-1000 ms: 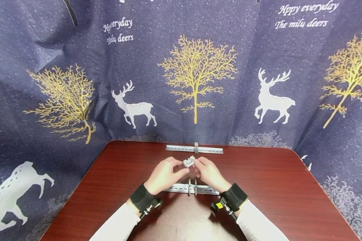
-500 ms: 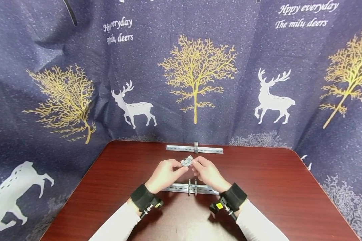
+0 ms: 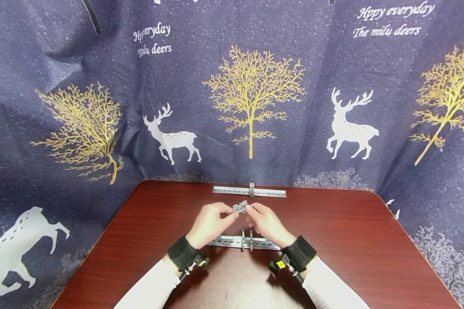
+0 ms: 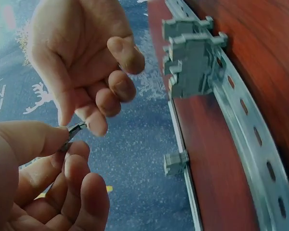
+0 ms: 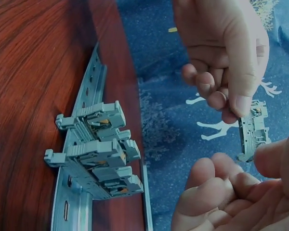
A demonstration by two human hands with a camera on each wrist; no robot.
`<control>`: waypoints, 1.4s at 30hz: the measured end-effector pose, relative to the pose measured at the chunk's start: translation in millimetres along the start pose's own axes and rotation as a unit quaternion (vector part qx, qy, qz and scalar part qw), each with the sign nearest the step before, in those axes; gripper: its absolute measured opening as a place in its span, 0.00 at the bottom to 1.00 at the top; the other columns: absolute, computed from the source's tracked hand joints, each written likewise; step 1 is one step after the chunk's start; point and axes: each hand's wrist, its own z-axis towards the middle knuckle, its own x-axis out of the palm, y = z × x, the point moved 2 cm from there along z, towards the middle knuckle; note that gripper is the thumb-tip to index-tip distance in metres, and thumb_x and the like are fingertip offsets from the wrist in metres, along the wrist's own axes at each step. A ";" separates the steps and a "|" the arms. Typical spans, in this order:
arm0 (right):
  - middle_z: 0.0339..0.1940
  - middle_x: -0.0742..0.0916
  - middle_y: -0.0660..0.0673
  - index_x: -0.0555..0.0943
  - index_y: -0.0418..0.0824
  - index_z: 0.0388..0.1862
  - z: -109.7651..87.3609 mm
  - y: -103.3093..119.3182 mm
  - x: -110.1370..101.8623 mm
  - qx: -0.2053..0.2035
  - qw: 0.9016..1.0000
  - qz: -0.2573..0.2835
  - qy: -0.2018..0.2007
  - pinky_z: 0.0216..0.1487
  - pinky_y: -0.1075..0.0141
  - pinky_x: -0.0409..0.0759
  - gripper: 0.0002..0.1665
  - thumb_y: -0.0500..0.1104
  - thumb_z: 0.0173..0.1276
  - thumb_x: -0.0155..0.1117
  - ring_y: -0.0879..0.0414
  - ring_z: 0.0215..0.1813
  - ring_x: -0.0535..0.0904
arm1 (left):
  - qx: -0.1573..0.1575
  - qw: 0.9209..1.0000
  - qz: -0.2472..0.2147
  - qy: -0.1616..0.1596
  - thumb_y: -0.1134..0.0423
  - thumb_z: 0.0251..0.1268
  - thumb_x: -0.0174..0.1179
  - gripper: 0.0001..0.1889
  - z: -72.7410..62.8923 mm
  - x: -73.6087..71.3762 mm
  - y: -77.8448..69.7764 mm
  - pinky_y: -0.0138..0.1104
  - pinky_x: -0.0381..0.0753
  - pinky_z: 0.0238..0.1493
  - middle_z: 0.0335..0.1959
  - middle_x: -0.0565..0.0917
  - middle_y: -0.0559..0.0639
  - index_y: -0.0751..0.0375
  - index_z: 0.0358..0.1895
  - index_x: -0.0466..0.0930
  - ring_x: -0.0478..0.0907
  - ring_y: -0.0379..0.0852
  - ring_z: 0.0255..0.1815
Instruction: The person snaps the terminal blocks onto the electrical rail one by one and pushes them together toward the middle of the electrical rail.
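Note:
A small grey DIN-rail terminal block is held up between both hands, over the table. My left hand pinches its left end with thumb and fingertips. At the other end, my right hand grips it by thumb and fingertips. The right wrist view shows the slotted side of the held terminal block, with the left thumb on its upper end. In the left wrist view it appears nearly edge-on. Below the hands, two upright terminal blocks sit slightly apart on the near metal rail.
Farther back on the red-brown table lies a second slotted rail, with grey blocks clipped near its middle. A dark blue cloth printed with trees and deer hangs behind the table.
The held terminal block has shifted slightly left and turned, so the head view shows a darker, narrower side. Both hands keep their hold, almost in place.

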 end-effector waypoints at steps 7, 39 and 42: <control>0.31 0.85 0.44 0.85 0.33 0.47 2.0 -0.1 2.1 0.008 1.000 -0.007 -0.014 0.26 0.67 0.74 0.31 0.59 0.91 0.53 0.45 0.35 0.83 | 0.102 0.978 0.175 -0.044 0.66 0.64 0.76 0.04 -1.7 0.8 -3.8 0.37 0.81 0.30 0.27 0.84 0.40 0.52 0.33 0.94 0.82 0.41 0.29; 0.28 0.81 0.48 0.81 0.34 0.41 -0.8 0.5 5.6 0.041 0.994 0.092 0.042 0.29 0.68 0.70 0.18 0.48 0.86 0.62 0.56 0.31 0.77 | 0.292 0.906 0.288 -0.108 0.63 0.58 0.80 0.12 -5.7 10.2 -11.0 0.36 0.76 0.27 0.24 0.77 0.44 0.54 0.25 0.84 0.76 0.45 0.27; 0.27 0.80 0.48 0.81 0.35 0.39 -0.2 0.0 5.9 0.046 0.994 0.093 0.034 0.28 0.68 0.70 0.17 0.46 0.86 0.61 0.56 0.30 0.78 | 0.290 0.907 0.288 -0.103 0.60 0.57 0.82 0.13 -6.2 10.2 -10.8 0.37 0.76 0.28 0.25 0.78 0.43 0.53 0.25 0.84 0.77 0.45 0.27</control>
